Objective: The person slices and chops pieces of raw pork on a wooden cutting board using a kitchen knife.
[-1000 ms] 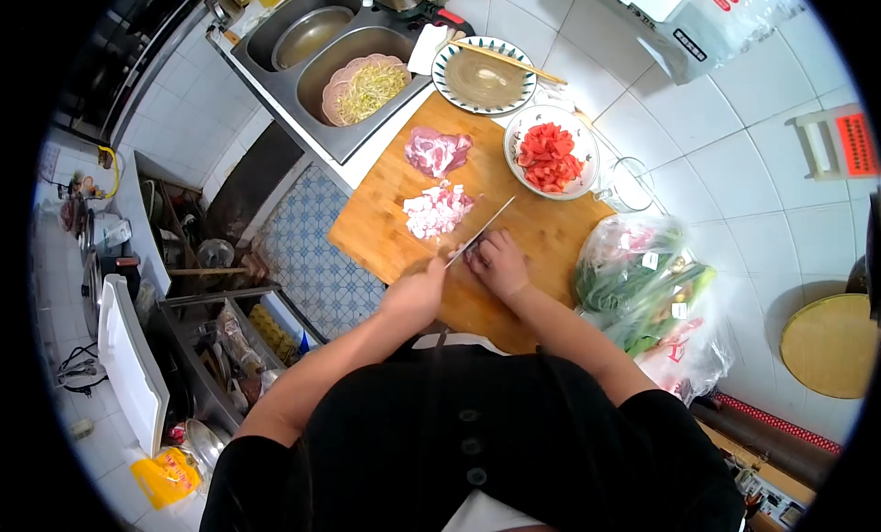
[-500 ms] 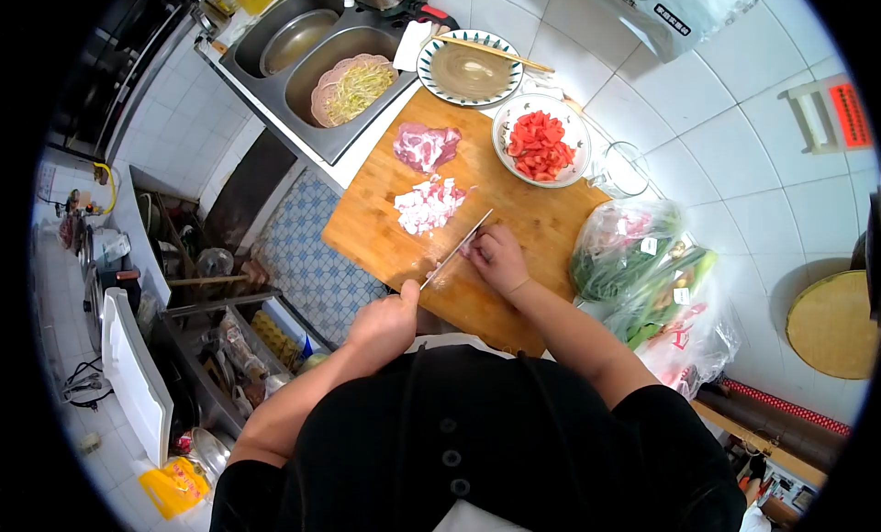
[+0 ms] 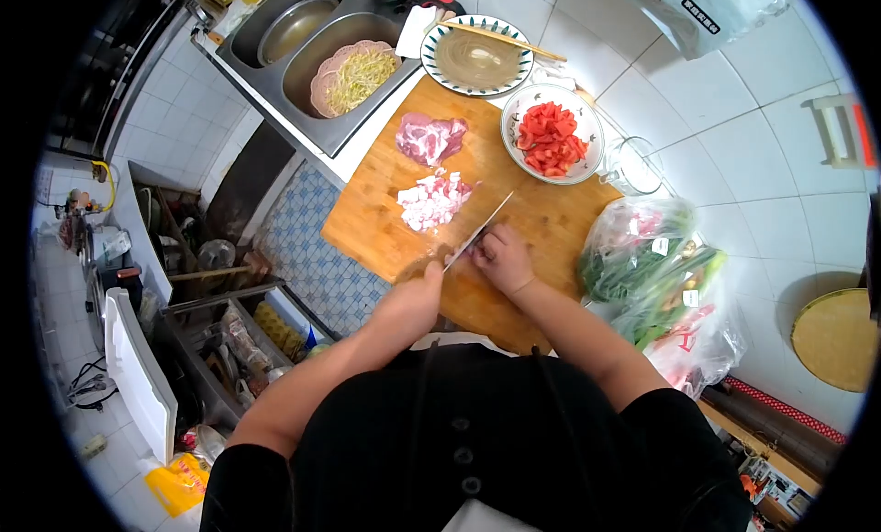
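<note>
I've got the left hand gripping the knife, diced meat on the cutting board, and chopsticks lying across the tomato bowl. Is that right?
Not quite: the chopsticks lie across the green-rimmed plate, not the tomato bowl, as the head view shows. The left hand does grip the knife, and the diced meat is on the cutting board.

Your cutting board [image 3: 551, 234] brightly lit | soft shadow by your left hand [image 3: 413, 298] | glare on plate [image 3: 477, 58] beyond it | tiles [image 3: 697, 119] right of it bowed | corners black
</note>
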Demonstrator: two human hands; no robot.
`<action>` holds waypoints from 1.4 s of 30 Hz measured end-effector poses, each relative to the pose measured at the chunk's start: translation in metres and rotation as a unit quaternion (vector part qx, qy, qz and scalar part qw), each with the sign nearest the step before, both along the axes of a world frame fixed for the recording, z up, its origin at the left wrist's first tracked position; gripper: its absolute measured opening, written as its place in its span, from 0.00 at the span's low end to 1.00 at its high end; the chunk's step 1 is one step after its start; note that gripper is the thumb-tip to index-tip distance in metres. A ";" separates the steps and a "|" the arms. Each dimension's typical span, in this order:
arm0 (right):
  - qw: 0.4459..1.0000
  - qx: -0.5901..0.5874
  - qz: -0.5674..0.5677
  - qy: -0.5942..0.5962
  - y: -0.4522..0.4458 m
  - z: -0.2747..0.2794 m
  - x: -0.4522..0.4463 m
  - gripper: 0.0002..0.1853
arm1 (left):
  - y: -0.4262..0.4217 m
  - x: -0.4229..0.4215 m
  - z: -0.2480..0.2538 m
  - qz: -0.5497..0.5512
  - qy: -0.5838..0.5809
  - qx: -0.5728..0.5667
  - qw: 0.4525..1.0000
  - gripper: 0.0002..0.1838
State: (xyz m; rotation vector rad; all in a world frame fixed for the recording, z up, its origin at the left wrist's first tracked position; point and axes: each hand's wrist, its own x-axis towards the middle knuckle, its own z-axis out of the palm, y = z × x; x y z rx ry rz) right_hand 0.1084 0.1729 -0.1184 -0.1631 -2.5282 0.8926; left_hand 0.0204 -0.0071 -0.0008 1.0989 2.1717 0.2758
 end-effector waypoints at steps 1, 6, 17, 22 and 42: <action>1.000 -0.001 -0.002 0.005 -0.001 0.000 -0.001 0.10 | 0.003 -0.003 -0.009 -0.001 0.007 0.049 0.999 0.20; 1.000 0.001 -0.013 0.010 0.000 0.000 -0.001 0.09 | 0.023 -0.006 -0.012 -0.009 0.037 0.001 0.999 0.13; 0.998 0.056 -0.006 0.012 -0.001 0.010 0.004 0.08 | 0.015 0.005 -0.003 -0.026 0.073 -0.002 0.997 0.13; 0.994 0.067 -0.064 -0.049 0.034 0.026 0.030 0.09 | -0.026 0.025 -0.001 -0.025 0.074 0.010 0.997 0.14; 0.969 0.039 0.114 -0.215 -0.030 0.034 -0.033 0.08 | -0.086 0.025 -0.032 -0.033 0.164 0.075 0.983 0.13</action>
